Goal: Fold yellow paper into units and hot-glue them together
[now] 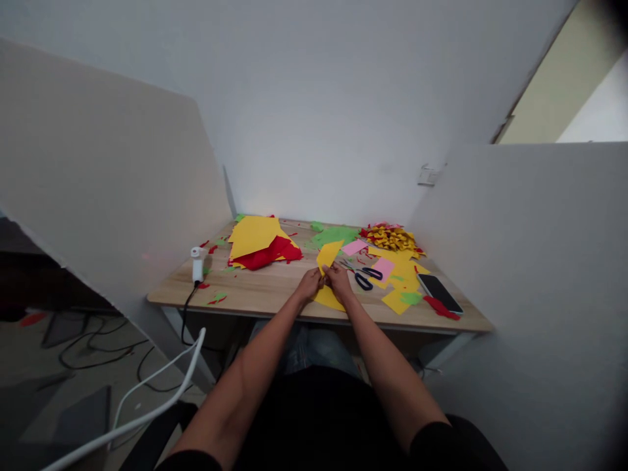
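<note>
Left of scissors (364, 277): left hand (311, 284), right hand (337, 280) both pinch yellow paper (328, 254), long axis pointing away, up-right.

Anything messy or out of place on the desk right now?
Small red and green paper scraps litter the wooden desk, and a red paper scrap lies against the black phone near the front right edge. Nothing looks damaged.

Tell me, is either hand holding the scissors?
No, the scissors lie on the table; both hands grip a yellow paper.
</note>
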`<control>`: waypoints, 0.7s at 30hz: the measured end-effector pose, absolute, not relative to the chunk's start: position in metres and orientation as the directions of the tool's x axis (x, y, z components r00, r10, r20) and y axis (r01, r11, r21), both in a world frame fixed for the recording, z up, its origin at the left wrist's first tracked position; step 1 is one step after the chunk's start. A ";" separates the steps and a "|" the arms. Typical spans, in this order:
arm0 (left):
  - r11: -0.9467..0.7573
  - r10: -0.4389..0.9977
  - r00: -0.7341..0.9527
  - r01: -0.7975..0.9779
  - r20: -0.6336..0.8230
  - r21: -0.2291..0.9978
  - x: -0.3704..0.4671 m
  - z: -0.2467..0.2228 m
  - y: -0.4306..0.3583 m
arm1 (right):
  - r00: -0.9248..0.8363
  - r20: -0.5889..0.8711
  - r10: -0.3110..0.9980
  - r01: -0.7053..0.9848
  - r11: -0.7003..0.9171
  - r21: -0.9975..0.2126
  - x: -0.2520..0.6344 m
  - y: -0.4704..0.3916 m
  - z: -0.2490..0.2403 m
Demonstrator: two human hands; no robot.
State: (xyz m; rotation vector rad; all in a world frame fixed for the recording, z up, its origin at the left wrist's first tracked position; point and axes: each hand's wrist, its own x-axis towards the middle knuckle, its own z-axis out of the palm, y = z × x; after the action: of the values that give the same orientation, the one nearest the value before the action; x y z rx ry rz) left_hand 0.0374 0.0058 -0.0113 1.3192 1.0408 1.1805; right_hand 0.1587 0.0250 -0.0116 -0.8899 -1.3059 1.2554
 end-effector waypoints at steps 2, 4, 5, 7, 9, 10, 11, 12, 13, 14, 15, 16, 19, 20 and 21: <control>-0.112 0.983 0.146 -0.013 0.112 0.994 0.036 -0.011 0.005 | -0.124 0.187 0.974 -0.152 0.168 -0.974 0.160 0.028 -0.013; -0.140 0.979 0.149 0.011 0.137 0.990 0.036 -0.011 0.004 | -0.091 0.187 0.978 -0.155 0.172 -0.973 0.161 0.030 -0.014; -0.155 0.977 0.149 0.026 0.149 0.988 0.037 -0.010 0.003 | -0.075 0.188 0.979 -0.156 0.174 -0.972 0.162 0.031 -0.015; -0.182 0.974 0.146 0.059 0.172 0.982 0.038 -0.009 0.002 | -0.051 0.186 0.981 -0.160 0.176 -0.971 0.163 0.031 -0.015; -0.203 0.973 0.134 0.096 0.189 0.974 0.039 -0.008 0.001 | -0.038 0.181 0.983 -0.161 0.173 -0.972 0.164 0.032 -0.015; -0.212 0.972 0.125 0.115 0.197 0.971 0.040 -0.007 0.001 | -0.035 0.177 0.984 -0.159 0.170 -0.973 0.164 0.032 -0.015; -0.220 0.972 0.118 0.136 0.205 0.966 0.041 -0.007 0.001 | -0.032 0.173 0.984 -0.155 0.166 -0.974 0.165 0.032 -0.015; -0.228 0.971 0.109 0.158 0.212 0.961 0.041 -0.006 0.000 | -0.029 0.168 0.985 -0.151 0.162 -0.975 0.165 0.032 -0.016; -0.236 0.971 0.094 0.183 0.222 0.954 0.041 -0.006 0.000 | -0.025 0.163 0.986 -0.145 0.158 -0.977 0.165 0.032 -0.017; -0.242 0.970 0.075 0.211 0.232 0.947 0.042 -0.006 -0.001 | -0.020 0.159 0.987 -0.139 0.155 -0.978 0.165 0.033 -0.017; -0.247 0.969 0.048 0.243 0.242 0.938 0.041 -0.005 -0.001 | -0.013 0.157 0.987 -0.133 0.154 -0.979 0.166 0.033 -0.018; -0.248 0.967 0.015 0.277 0.254 0.928 0.041 -0.004 -0.002 | -0.004 0.158 0.987 -0.128 0.156 -0.979 0.166 0.034 -0.018; -0.232 0.946 -0.122 0.395 0.301 0.889 0.037 -0.002 -0.005 | 0.043 0.176 0.983 -0.108 0.180 -0.978 0.167 0.035 -0.019; -0.218 0.931 -0.174 0.437 0.320 0.873 0.035 -0.001 -0.005 | 0.064 0.188 0.980 -0.099 0.193 -0.976 0.167 0.035 -0.019; -0.200 0.914 -0.223 0.479 0.338 0.855 0.032 0.000 -0.005 | 0.085 0.200 0.976 -0.087 0.208 -0.974 0.168 0.036 -0.019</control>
State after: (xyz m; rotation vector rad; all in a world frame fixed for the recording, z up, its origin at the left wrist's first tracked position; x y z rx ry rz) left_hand 0.0321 -0.0053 0.0003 1.6232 1.6509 1.4072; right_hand 0.1677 0.0357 -0.0191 -1.0242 -1.1752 1.0471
